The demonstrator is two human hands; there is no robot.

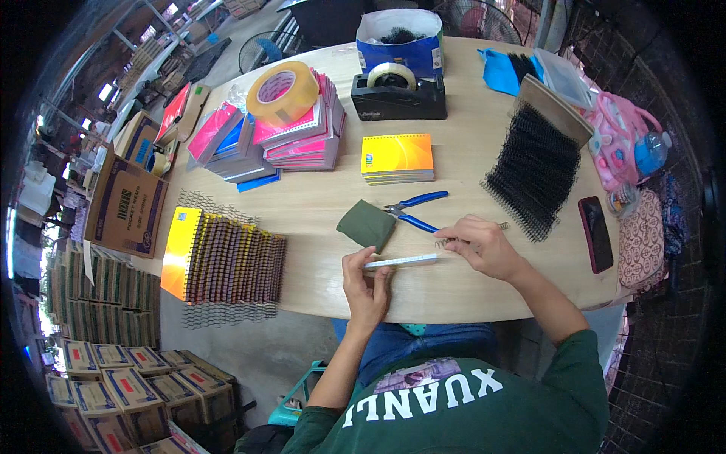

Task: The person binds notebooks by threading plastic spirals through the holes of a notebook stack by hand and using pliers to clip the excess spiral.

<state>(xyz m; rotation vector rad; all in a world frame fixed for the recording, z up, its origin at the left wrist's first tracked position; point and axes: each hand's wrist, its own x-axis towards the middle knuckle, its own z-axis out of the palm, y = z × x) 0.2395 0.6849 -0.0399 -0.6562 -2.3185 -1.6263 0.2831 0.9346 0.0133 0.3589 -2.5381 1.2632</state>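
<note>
My left hand grips a small notepad by its left end, just above the near part of the table. The pad is seen nearly edge-on as a thin white strip. To its right, my right hand pinches a thin dark spiral binding coil, whose ends stick out on both sides of the fingers. The coil is apart from the pad. Beyond my hands lie a dark green square piece and blue-handled pliers. Farther back sits a short stack of yellow notebooks.
Coil-bound notebooks stand packed at the left edge. Pink notebooks carry a tape roll. A black tape dispenser and blue box stand behind. Black coils and a phone lie right. Cartons fill the floor left.
</note>
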